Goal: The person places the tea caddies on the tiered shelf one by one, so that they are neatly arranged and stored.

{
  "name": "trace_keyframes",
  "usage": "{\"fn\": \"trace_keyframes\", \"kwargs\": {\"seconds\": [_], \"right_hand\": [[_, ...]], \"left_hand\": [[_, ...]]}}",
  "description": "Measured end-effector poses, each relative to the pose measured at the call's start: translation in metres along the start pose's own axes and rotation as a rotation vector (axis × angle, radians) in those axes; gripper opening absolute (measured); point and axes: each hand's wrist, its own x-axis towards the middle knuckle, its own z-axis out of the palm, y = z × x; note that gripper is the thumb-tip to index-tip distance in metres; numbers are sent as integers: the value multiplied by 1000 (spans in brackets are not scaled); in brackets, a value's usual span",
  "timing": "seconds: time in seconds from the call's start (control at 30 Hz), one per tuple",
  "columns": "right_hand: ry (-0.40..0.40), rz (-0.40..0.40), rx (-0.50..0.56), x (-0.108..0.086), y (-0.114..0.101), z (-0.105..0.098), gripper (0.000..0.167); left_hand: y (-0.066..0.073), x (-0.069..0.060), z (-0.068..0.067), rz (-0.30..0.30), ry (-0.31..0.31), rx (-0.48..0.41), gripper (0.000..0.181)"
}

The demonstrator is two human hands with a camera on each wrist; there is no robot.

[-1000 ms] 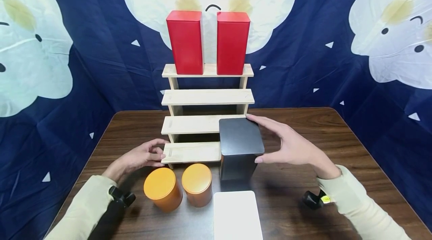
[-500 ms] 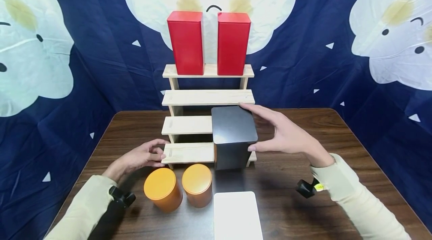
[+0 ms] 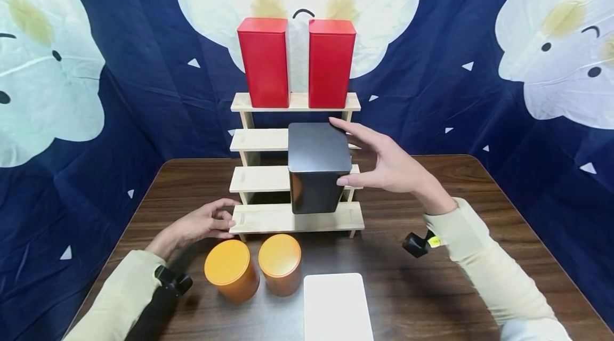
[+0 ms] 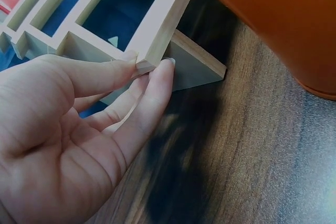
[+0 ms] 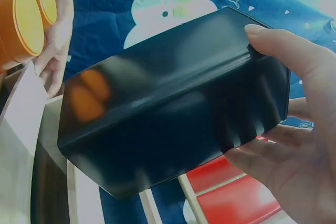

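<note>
With thumb and fingers on opposite sides, my right hand [image 3: 400, 165] grips a black rectangular canister [image 3: 318, 146] near its lid. In the head view the canister stands roughly upright, raised in front of the middle tiers of a stepped wooden display rack [image 3: 261, 218]. Its dark side [image 5: 157, 103] fills the middle of the right wrist view and mirrors orange shapes. At the rack's lower left corner my left hand [image 3: 199, 226] pinches the end of the lowest board [image 4: 160, 22]. Two red canisters [image 3: 265, 64] stand side by side on the top tier.
Two orange round canisters [image 3: 232, 269] stand on the brown wooden table [image 3: 408, 298] before the rack, close to my left hand. To their right is a white-topped object [image 3: 337, 306] at the near edge. A blue cloud-patterned cloth [image 3: 144, 64] hangs behind the table.
My right hand has lifted the black canister up and leftward, from beside the lowest board to the height of the middle tiers. My left hand stays at the board's end.
</note>
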Motion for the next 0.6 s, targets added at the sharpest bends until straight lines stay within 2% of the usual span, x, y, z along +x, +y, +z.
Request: {"fn": "trace_keyframes", "kwargs": {"seconds": [0.27,0.6], "right_hand": [[5,-15,136,20,7,8,90],[48,6,170,49,5,12,87]], "left_hand": [[-2,0,1,3,-6,-2,62],[-4,1,-2,13,-17,-18,62]]}}
